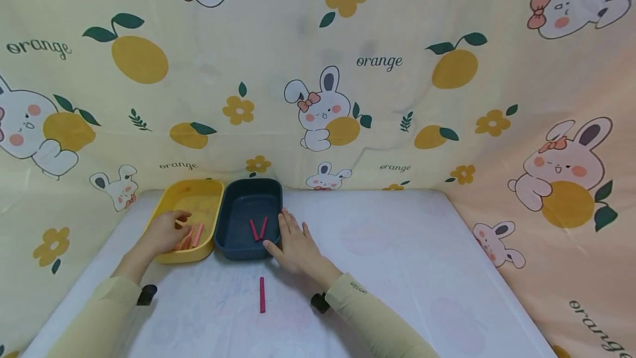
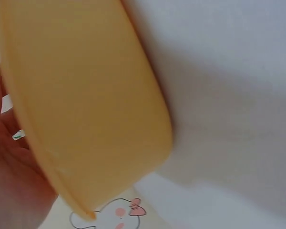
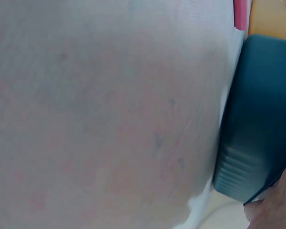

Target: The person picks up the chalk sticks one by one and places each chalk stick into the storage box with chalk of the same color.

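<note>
My left hand (image 1: 166,232) reaches over the left side of the yellow tray (image 1: 218,198). Its thumb and fingers are bent and apart, above several pink and orange crayon-like sticks (image 1: 198,235). Whether they touch one is hidden. The left wrist view shows that hand (image 2: 14,176) behind the tray's wall (image 2: 90,105). My right hand (image 1: 300,247) lies along the right side of the dark blue tray (image 1: 248,252), fingers straight, thumb at the near corner. Two red sticks (image 1: 254,230) lie inside that tray. In the right wrist view, the right hand (image 3: 274,210) touches its rim.
A single red stick (image 1: 262,294) lies on the white table (image 1: 397,269) in front of the dark blue tray. The two trays stand side by side near the patterned cloth (image 1: 268,65) at the back. Faint coloured smudges mark the tabletop.
</note>
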Demonstrator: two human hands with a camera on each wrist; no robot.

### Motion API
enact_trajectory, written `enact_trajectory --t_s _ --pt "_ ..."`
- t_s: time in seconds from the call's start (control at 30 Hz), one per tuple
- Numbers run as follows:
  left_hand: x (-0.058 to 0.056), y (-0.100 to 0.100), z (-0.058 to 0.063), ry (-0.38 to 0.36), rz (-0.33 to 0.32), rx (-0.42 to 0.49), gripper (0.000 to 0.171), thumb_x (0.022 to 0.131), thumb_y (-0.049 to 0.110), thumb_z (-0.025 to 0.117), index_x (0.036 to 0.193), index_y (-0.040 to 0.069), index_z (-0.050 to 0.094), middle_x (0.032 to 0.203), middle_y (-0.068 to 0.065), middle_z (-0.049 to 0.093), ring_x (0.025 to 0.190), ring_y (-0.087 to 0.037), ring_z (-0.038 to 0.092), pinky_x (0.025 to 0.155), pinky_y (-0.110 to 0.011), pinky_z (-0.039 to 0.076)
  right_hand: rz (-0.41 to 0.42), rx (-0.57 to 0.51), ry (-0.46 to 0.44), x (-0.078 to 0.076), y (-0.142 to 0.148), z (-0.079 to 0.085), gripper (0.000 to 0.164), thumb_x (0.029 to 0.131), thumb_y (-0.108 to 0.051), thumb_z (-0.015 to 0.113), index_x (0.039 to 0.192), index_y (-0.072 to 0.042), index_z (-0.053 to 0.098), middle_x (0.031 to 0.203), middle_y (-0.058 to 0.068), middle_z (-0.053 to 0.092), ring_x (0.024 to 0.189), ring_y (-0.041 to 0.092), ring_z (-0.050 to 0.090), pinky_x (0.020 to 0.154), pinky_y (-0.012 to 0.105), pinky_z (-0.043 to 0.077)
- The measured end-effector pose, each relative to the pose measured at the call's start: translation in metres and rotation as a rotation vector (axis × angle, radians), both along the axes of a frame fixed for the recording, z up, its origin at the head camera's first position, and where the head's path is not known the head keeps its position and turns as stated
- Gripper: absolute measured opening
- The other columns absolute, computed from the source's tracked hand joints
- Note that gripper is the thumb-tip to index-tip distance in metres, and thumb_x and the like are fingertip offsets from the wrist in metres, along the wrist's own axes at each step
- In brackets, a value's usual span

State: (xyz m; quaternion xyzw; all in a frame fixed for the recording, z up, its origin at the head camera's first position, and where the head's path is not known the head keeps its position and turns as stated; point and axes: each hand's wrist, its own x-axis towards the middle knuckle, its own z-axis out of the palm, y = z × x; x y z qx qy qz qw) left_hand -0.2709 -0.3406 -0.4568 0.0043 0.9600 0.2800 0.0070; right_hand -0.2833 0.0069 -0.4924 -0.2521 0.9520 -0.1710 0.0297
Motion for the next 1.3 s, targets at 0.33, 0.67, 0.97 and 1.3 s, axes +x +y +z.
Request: enact_trajectory --t_s 0.33,0.67,0.97,1.3 --pt "0.024 0.029 0.019 0.192 -0.038 0.032 0.047 0.098 0.016 0.069 0.136 -0.008 0.058 0.131 -0.029 0.060 0.103 -0.038 0.064 0.080 -0.045 0.058 0.000 0.013 -0.002 0.000 0.002 0.000 0.089 0.105 -0.067 0.034 0.167 -0.007 0.010 0.175 0.007 0.004 0.161 0.023 0.009 0.126 0.056 0.013" --pt "0.044 0.059 0.037 0.291 -0.066 0.092 0.041 0.098 0.012 0.071 0.133 -0.006 0.059 0.128 -0.025 0.059 0.100 -0.032 0.064 0.081 -0.040 0.057 0.004 0.013 -0.001 -0.001 0.002 0.001 0.089 0.105 -0.067 0.034 0.167 -0.007 0.010 0.175 0.007 0.004 0.161 0.023 0.009 0.126 0.056 0.014" --pt "0.060 0.076 0.039 0.405 -0.117 0.123 0.038 0.096 0.011 0.074 0.129 -0.002 0.061 0.122 -0.020 0.061 0.097 -0.028 0.066 0.073 -0.026 0.053 0.004 0.007 0.006 -0.001 0.002 0.000 0.089 0.105 -0.067 0.034 0.167 -0.007 0.011 0.175 0.007 0.004 0.161 0.023 0.010 0.126 0.055 0.013" --pt "0.083 0.100 0.031 0.354 -0.141 0.133 0.043 0.094 0.007 0.075 0.134 0.000 0.059 0.124 -0.015 0.063 0.093 -0.020 0.056 0.074 -0.026 0.052 -0.002 0.000 -0.001 -0.001 0.000 -0.001 0.090 0.104 -0.068 0.033 0.167 -0.008 0.011 0.175 0.006 0.004 0.161 0.023 0.009 0.127 0.055 0.012"
